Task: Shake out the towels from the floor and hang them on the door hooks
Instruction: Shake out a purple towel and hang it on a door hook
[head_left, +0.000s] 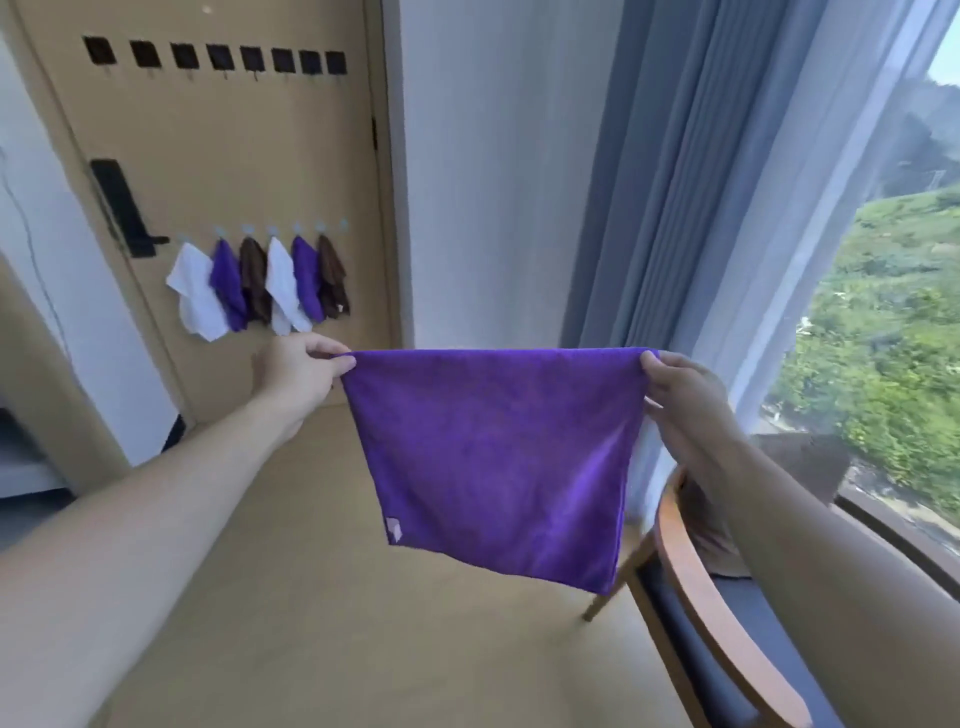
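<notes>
- left hand (298, 366) out in front, arm extended from lower left, fingers (332, 349) pinching the top left corner of the purple towel (493, 457)
- right hand (680, 395) raised at the same height, forearm coming in from lower right, fingers (652, 366) curled round the top right corner
- towel stretched flat between both hands, top edge taut and level, rest hanging free above the floor (311, 597); small white tag near its lower left corner
- door (234, 156) behind on the left, six towels already on the lower row of hooks (280, 228): white towel (195, 293), purple (227, 288), brown (254, 283), white (283, 293), purple (306, 280), brown (332, 283)
- rightmost lower hook (343, 224) bare
- upper row of black hooks (218, 56) near the door top, nothing on them
- black door handle (124, 208) left of the hung towels
- wooden chair (691, 587) lower right, just beside the held towel's bottom corner
- grey curtain (649, 182) and window (893, 312) on the right
</notes>
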